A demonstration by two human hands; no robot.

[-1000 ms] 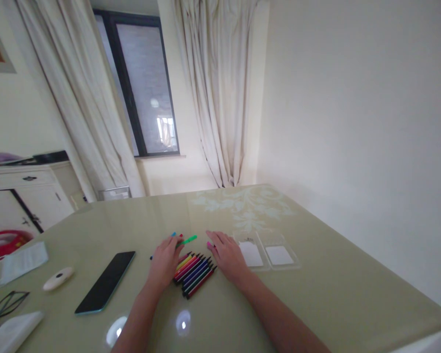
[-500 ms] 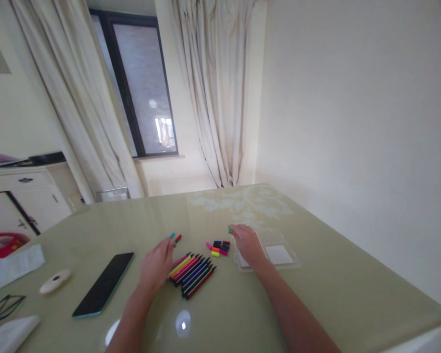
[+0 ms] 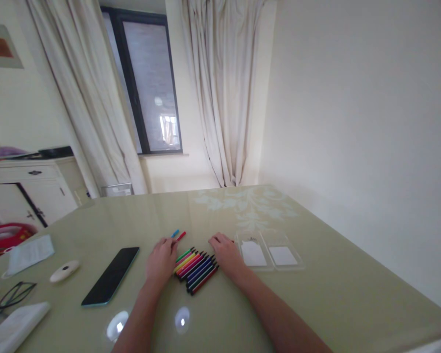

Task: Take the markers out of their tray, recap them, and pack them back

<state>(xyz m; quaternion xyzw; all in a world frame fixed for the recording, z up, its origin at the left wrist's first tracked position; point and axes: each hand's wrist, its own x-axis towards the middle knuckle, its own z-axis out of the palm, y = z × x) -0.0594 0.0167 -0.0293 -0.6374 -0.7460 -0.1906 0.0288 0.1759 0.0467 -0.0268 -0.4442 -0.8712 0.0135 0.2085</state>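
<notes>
My left hand (image 3: 162, 257) is closed, its fingertips beside the near ends of a blue marker (image 3: 175, 233) and a red marker (image 3: 182, 236). Whether it grips either one is hidden. To its right lies a slanted row of uncapped markers (image 3: 196, 268), black tips pointing away, with a green marker (image 3: 183, 255) at the left end. My right hand (image 3: 226, 252) has its fingers curled down on the table just beyond the row. It covers the spot of the loose caps, and what is under or in its fingers cannot be seen.
An open clear plastic case (image 3: 267, 251) with white inserts lies right of my right hand. On the left are a black phone (image 3: 110, 276), a white oval object (image 3: 65, 270), a face mask (image 3: 29, 255), glasses (image 3: 16, 296) and a white slab (image 3: 18, 323).
My right hand has moved left and nearer from above the case, carrying the green cap, which is now out of sight. A green marker now shows at the left end of the row.
</notes>
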